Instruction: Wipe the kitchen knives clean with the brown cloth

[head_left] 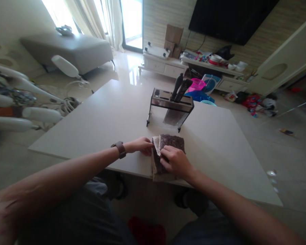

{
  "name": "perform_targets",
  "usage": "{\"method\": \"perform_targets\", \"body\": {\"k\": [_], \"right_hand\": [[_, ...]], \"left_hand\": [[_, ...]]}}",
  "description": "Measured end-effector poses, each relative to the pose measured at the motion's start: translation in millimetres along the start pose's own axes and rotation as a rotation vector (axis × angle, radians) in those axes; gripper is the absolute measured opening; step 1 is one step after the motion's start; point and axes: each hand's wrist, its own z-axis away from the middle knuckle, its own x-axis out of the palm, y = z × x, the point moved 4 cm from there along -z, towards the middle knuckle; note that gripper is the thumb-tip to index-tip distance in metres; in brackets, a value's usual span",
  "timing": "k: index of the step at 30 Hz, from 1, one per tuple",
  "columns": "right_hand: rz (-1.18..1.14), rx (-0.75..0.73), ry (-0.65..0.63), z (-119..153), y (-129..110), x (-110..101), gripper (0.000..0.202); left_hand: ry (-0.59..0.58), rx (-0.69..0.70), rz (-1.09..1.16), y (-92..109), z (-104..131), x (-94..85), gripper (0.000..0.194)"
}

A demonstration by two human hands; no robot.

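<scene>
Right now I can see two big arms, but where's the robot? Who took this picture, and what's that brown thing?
There's no robot here. These are a person's own bare hands, seen by a camera worn on their head, looking forward and down. That's why the arms come in from the bottom. On the pale table stands a holder with black handles sticking out of its top. Nearer the person is a folded brown cloth, or perhaps a mat. The right hand seems to pinch it near a pale flap. The left hand, on the arm with the watch, touches its left edge.
</scene>
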Motion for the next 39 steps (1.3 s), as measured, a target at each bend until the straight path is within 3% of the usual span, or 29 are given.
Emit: {"method": "perform_targets", "body": {"k": [2,5,8,12,16,21,25,29,32,35,37,39], "right_hand": [[-0.002,-0.01,0.022,2.7,-0.5,-7.2,0.011],[-0.004,-0.12,-0.023,8.0,-5.3,-8.8,0.011],[0.028,-0.269,-0.083,15.1,-14.4,-2.1,0.015],[0.098,-0.429,-0.186,25.7,-28.7,16.7,0.01],[0.025,-0.345,-0.255,30.3,-25.0,24.1,0.01],[-0.173,-0.206,-0.183,36.2,-4.7,5.2,0.024],[-0.075,-0.1,-0.254,41.7,-4.7,9.0,0.028],[0.07,-0.063,-0.228,39.8,-16.9,23.7,0.031],[0.171,-0.067,-0.206,35.1,-21.8,36.4,0.029],[0.172,-0.082,-0.214,30.7,-20.0,41.8,0.025],[0.133,-0.066,-0.206,29.4,-15.4,37.0,0.023],[0.066,-0.023,-0.144,30.4,-9.9,25.3,0.019]], "left_hand": [[-0.039,-0.012,0.129,-5.3,2.4,11.2,0.034],[0.017,-0.025,0.24,-9.1,1.0,17.3,0.022],[0.075,-0.035,0.25,-11.6,-4.2,19.3,0.013],[0.12,-0.047,0.251,-11.0,-9.4,23.4,0.018],[0.07,-0.071,0.173,-4.5,-10.5,23.1,0.015],[-0.002,-0.126,-0.013,0.4,-3.5,10.5,0.004],[-0.054,-0.159,-0.18,0.7,9.7,3.2,0.007],[-0.061,-0.156,-0.342,6.6,24.0,-1.0,0.02],[-0.114,-0.19,-0.42,8.6,34.1,3.9,0.029],[-0.219,-0.319,-0.405,0.0,45.8,18.3,0.038],[-0.309,-0.378,-0.407,-7.7,54.9,31.1,0.045],[-0.323,-0.356,-0.431,-12.3,62.6,40.3,0.046]]}}
